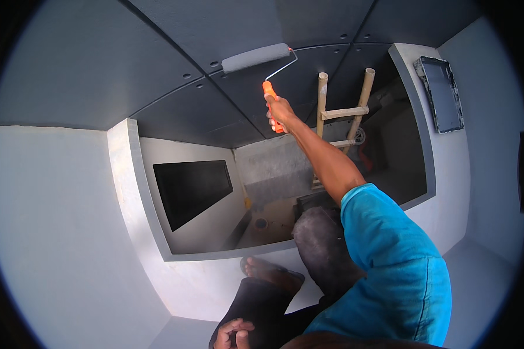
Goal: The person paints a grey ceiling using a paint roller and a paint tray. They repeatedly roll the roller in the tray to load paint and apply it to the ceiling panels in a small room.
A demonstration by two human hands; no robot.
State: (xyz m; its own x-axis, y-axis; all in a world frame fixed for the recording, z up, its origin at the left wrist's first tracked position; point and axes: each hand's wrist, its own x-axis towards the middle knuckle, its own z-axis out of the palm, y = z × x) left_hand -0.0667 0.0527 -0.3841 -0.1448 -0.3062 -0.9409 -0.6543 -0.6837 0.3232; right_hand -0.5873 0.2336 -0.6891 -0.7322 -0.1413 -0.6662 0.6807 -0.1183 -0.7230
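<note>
My right hand [279,113] is wrapped around the orange handle of a paint roller [256,58], arm stretched out ahead. The roller's grey, fuzzy sleeve lies against a dark grey panelled surface [308,23] crossed by dark seams and dotted with round marks. A thin bent wire joins sleeve and handle. Low in the picture, my left hand [234,334] rests by my dark-trousered leg, its fingers loosely bent and apart with nothing in them. At the upper right, a black paint tray [440,96] smeared with grey paint sits on the pale ledge.
A pale ledge [448,151] frames a large opening below me; my sandalled foot [270,273] is at its near edge. Inside stands a bamboo ladder [345,113], right of my forearm. A dark rectangular panel [192,189] is on the inner left wall. Pale walls [46,221] flank both sides.
</note>
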